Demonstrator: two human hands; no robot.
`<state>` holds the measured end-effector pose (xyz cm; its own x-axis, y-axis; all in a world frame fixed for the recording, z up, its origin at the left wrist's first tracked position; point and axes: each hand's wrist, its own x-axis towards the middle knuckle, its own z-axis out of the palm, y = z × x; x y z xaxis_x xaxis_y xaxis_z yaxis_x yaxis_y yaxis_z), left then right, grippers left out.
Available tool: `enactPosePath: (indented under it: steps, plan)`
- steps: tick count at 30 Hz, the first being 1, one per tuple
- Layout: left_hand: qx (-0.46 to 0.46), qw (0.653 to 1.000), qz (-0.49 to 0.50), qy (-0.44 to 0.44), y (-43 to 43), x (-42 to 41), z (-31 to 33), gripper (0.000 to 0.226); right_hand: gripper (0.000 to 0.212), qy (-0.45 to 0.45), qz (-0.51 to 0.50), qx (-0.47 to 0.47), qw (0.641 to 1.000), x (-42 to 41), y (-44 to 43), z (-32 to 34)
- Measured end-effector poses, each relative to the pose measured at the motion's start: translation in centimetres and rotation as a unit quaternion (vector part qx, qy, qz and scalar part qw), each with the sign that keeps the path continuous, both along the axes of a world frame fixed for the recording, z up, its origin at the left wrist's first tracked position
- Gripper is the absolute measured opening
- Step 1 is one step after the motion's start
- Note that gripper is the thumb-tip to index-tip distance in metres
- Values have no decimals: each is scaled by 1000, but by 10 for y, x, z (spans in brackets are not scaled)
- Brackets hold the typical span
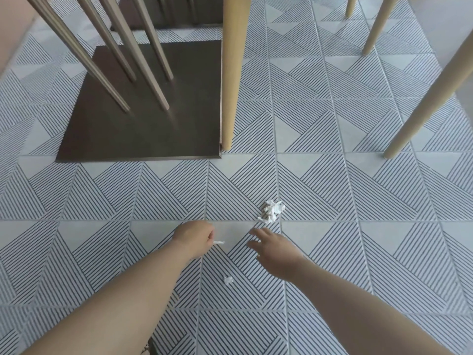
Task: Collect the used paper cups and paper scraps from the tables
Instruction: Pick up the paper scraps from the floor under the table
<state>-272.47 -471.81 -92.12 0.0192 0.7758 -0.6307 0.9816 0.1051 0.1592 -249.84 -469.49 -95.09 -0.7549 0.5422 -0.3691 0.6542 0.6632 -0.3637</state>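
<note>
- Head view: the left hand (pixel 195 238) is curled into a loose fist and pinches a thin paper sliver (pixel 219 242), which sticks out of the fingers toward the right hand.
- The right hand (pixel 275 248) is spread, fingers straight and pointed forward, holding nothing. It hangs low over the striped tiled floor (pixel 358 190).
- The crumpled paper wad (pixel 272 210) lies on the floor just beyond the right fingertips, apart from them and not yet touched.
- A small scrap (pixel 228 280) lies on the floor nearer the person than either hand, between the two forearms.
- Far ahead of the left hand stand a dark base plate (pixel 143 119) and a wooden chair leg (pixel 234 73), well clear of the reach.
- The step in hand looks like picking up the wad with the right hand. No cups are in sight here.
- To do it well, I would bring the fingers down around the whole wad and close from both sides. It looks loosely crumpled with ragged bits at its near edge, so a pinch at one corner may tear it or shed pieces.
- The left fist should stay tight, since the sliver is held only by its end and could slip out.
- The small scrap sits behind both hands and is easy to overlook. Either hand could take it on the way back.
</note>
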Motion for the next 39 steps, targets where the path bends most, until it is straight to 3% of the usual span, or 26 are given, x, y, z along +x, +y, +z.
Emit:
enactPosePath:
  steps: [9,16,19,23,30,39]
  plan:
    - [-4,1000,22,-6,-15,-16,2,14,42,-15,76,-55,995,-36,-41,-8]
    - [-14,999,33,-2,-10,-21,2,14,14,18,89,-54,994,-47,-34,-10]
    - [-9,999,31,-12,-3,-14,1,13,14,24,39,-31,998,-49,-18,-7]
    - [-3,1000,14,-27,9,4,1,8,14,36,-107,-6,994,-33,23,3]
    - [31,997,-1,-68,40,50,0,13,21,42,-321,-4,946,8,59,11]
    - [70,976,101,-181,70,77,-12,25,64,14,-303,-30,952,29,64,1]
